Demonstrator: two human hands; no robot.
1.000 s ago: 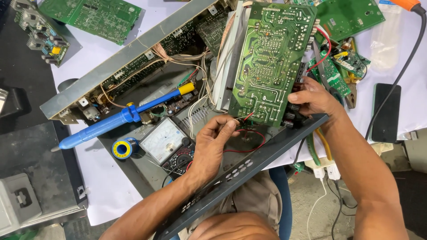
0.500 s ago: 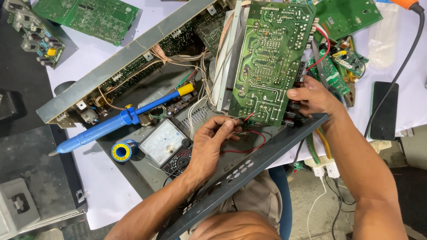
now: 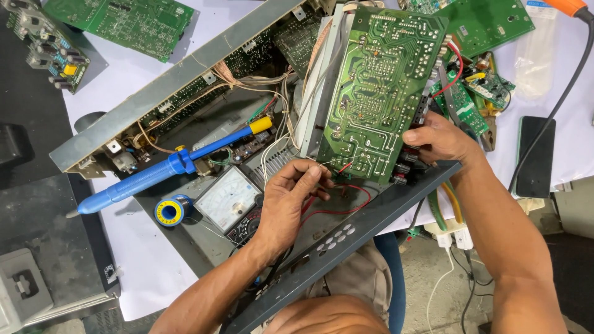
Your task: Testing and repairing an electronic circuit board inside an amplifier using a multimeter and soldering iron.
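A large green circuit board (image 3: 377, 93) stands tilted up out of an opened metal chassis (image 3: 185, 93) in the middle of the worktop (image 3: 142, 260), its solder side facing the camera. That face is covered with pale traces and many small silver solder dots, and a metal plate runs along its left edge. Red wires (image 3: 337, 198) loop from its near edge down into the chassis.

The right hand (image 3: 442, 141) grips the board's near right corner, fingers closed around the edge where dark parts sit. The left hand (image 3: 288, 201) is just below the board's near edge, its fingers pinched together on a thin probe or wire at the solder points; which it is cannot be told.

Left of that hand, an analogue meter (image 3: 230, 199) with a white dial lies inside the chassis, with a yellow-and-blue spool of solder (image 3: 170, 210) beside it. A blue desoldering pump (image 3: 167, 170) with a yellow tip lies across the chassis. More green boards (image 3: 120, 21) lie at the far left and far right.
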